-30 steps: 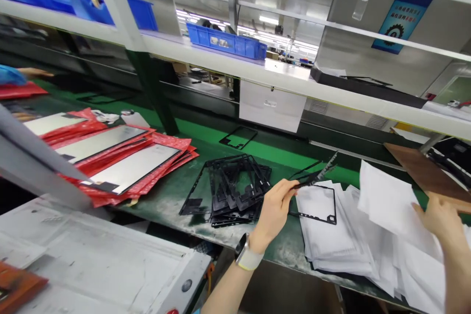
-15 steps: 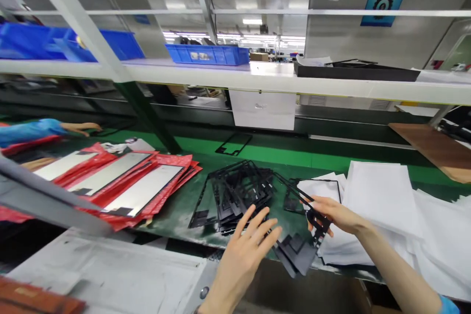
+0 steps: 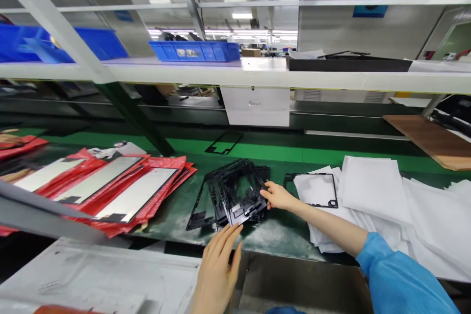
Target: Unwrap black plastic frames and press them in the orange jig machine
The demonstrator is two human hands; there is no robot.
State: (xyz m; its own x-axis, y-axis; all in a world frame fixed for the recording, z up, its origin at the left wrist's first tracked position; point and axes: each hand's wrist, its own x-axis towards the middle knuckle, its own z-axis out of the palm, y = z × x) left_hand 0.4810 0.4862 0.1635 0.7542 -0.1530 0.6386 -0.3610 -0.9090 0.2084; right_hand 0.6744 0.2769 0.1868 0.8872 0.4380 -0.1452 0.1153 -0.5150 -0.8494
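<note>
In the head view, take the pile of black frames (image 3: 220, 201) on the worktop (image 3: 165, 208) as the clock's centre. The right hand (image 3: 278, 196) reaches in from 3 o'clock, its thumb and fingers pinching the edge of the upper frames (image 3: 239, 211). The left hand (image 3: 217, 267) comes up at 6 o'clock, fingers extended and thumb apart, fingertips at the near edge; whether they press on it cannot be told. Working from two sides probably keeps such thin, open pieces from sliding or snagging. Farther out at 3 o'clock, a single frame (image 3: 332, 202) lies partly over the white sheets (image 3: 375, 189), whose stacks are likely within easy reach there. At 9 o'clock, pale panels (image 3: 138, 194) rest on red sleeves (image 3: 178, 163), presumably as cushioning. Near 11 o'clock, another frame (image 3: 212, 149) lies flat, well apart from both hands.
</note>
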